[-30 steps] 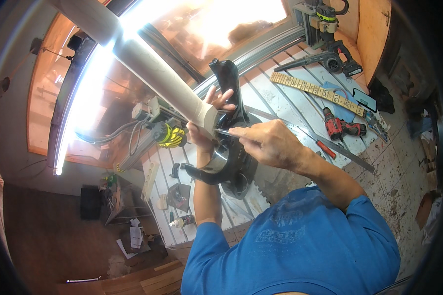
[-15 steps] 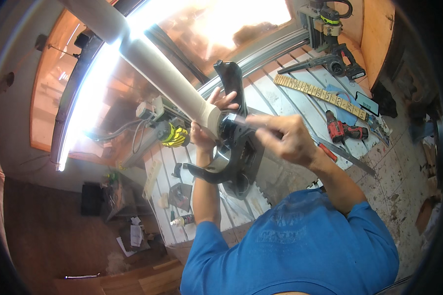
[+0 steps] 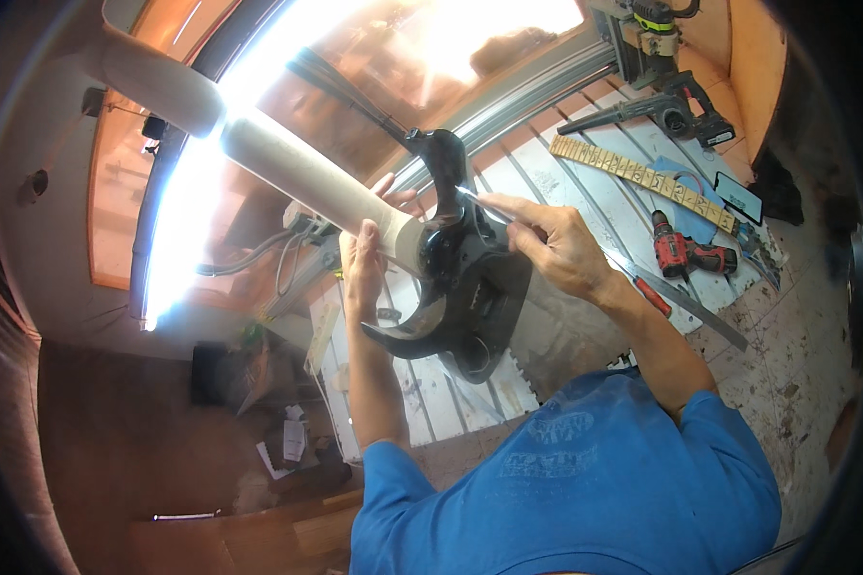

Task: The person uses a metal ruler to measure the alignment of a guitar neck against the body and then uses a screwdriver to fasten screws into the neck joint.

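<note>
Your left hand (image 3: 362, 268) is around the pale tube (image 3: 307, 177), close to the tube's lower end: the thumb lies along the near side, and some other fingers come out beyond the far side, a little spread. So this hand is half open and has hold of the tube, but how firmly it presses I cannot tell. The lower end of the tube meets the black base (image 3: 494, 321), a shiny piece with curved legs, which is tilted above the white slatted table (image 3: 431, 407). Your right hand (image 3: 566, 254) is closed, with the thumb and the fingers pinching a thin silvery tool (image 3: 479, 203). The tool points toward the upper curved leg of the base; whether its tip touches there, I cannot tell. At the right of your right hand, a screwdriver with red handle (image 3: 654, 297) lies beside a long metal strip (image 3: 705, 314). Farther on the table there are a red drill (image 3: 676, 254), a yellow ruler (image 3: 633, 172), a blue cloth (image 3: 695, 225), a phone (image 3: 740, 198) and a black blower (image 3: 676, 117).
</note>
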{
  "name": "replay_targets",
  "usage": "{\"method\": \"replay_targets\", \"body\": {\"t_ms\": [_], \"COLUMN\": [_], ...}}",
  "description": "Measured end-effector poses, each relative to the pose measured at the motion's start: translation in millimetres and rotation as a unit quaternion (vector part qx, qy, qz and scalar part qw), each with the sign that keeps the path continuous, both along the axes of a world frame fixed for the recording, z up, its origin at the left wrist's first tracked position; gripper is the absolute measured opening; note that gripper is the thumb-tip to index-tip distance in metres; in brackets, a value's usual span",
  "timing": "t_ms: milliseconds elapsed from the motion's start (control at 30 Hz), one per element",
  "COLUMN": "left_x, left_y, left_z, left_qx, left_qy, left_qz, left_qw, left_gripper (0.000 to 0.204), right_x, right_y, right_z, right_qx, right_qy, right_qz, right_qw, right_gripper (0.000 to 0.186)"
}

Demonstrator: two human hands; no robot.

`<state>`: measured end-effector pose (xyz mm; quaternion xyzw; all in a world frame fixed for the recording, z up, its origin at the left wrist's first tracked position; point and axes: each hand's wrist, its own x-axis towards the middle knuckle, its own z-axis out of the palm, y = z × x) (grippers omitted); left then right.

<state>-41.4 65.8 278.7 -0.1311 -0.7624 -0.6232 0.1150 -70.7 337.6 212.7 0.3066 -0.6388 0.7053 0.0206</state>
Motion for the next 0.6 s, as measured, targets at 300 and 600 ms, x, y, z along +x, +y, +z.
{"method": "replay_targets", "body": {"t_ms": [300, 600], "left_x": [26, 40], "left_y": [16, 13], "left_z": [21, 9], "left_qx": [-0.197, -0.19], "left_qy": [-0.143, -0.285], "left_qz": [0.082, 0.132], "left_qw": [0.967, 0.93], "left_gripper": [0.092, 0.087], "right_x": [-43, -71], "right_y": [15, 10], "right_z": [-5, -9], "right_qx": [-0.254, -0.238], "right_qy": [-0.119, -0.137], "right_qz": [0.38, 0.421], "right_qw": [0.882, 0.864], "right_gripper": [0.077, 0.059]}}
